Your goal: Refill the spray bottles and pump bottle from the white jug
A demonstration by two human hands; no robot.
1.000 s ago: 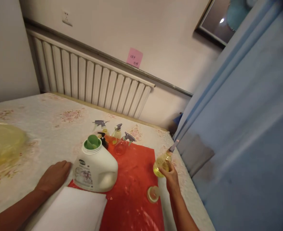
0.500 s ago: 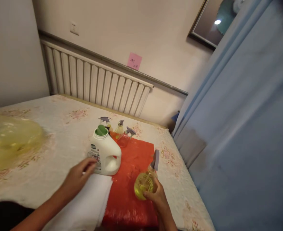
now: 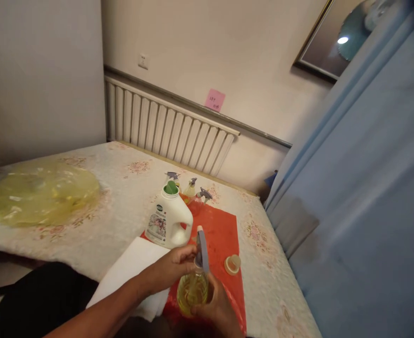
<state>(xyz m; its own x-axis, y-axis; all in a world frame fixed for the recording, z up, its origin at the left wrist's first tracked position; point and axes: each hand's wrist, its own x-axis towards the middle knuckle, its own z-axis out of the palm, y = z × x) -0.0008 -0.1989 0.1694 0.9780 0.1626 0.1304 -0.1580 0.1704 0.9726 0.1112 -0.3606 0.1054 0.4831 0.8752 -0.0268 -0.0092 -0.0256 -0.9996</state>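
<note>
At the far left of my feed, a crumpled yellow see-through plastic bag (image 3: 41, 195) lies on a worktop (image 3: 115, 202) covered in pale, pink-flowered cloth. Below it, at the lower left of the frame, I get a black shape (image 3: 41, 300) too plain to identify. Moving right, a folded white sheet (image 3: 131, 267) lies at lower centre, paper or cloth, I cannot tell. Above, a white wall socket (image 3: 143, 61) and a ribbed cream radiator (image 3: 166, 122) sit behind the worktop.

Next comes a large white plastic jug (image 3: 167, 223) with a handle and a green cup-like piece (image 3: 170, 188) in its mouth, upright. Beyond it I count three small spray bottles (image 3: 190, 190) with grey trigger heads.

At lower centre, the left hand (image 3: 178, 263) has its fingers against the neck and sprayer of a clear round-bellied spray bottle (image 3: 192, 291) of yellow liquid; whether they are clamped, I cannot tell. The right hand (image 3: 219, 305) is wrapped round the bottle's body, just right of it, over a shiny red sheet (image 3: 219, 230).

Right of them, a small cream round cap (image 3: 232, 264) sits on the red. Furthest right, I see a blue curtain (image 3: 355, 178).
</note>
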